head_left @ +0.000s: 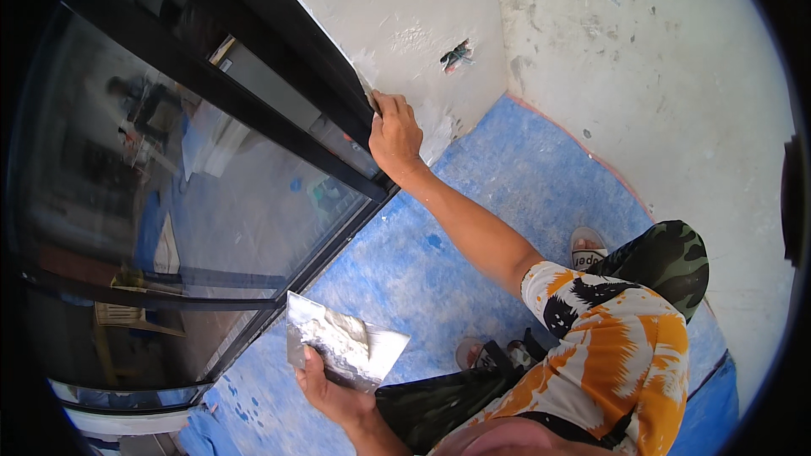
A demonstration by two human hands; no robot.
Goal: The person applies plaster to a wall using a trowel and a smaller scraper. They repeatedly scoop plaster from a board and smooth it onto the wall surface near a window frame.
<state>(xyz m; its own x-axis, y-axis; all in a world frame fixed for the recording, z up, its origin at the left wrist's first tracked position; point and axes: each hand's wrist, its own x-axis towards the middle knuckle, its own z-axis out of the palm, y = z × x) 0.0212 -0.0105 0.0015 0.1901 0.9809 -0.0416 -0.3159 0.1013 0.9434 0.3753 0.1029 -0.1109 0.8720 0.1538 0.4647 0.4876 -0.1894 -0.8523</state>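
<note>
My left hand (338,397) is closed on a flat, shiny metal plate (384,349), thumb on top and fingers hidden underneath. A greyish-white mound of putty (340,339) is spread over the plate. Farther off, my right arm is stretched out, and my right hand (395,137) is closed against the seam between the black door frame (325,63) and the pale wall (405,0). Its fingertips press at the wall's edge; a small bit of something greyish shows there, too hidden to name. Whitish smears mark the wall beside that hand.
A ragged hole (456,57) with wires is in the wall right of my right hand. Glass panes (228,203) fill the left side, with reflections. Blue sheeting (498,177) covers the floor under my sandalled feet (587,245). Another stained wall (659,59) stands at right.
</note>
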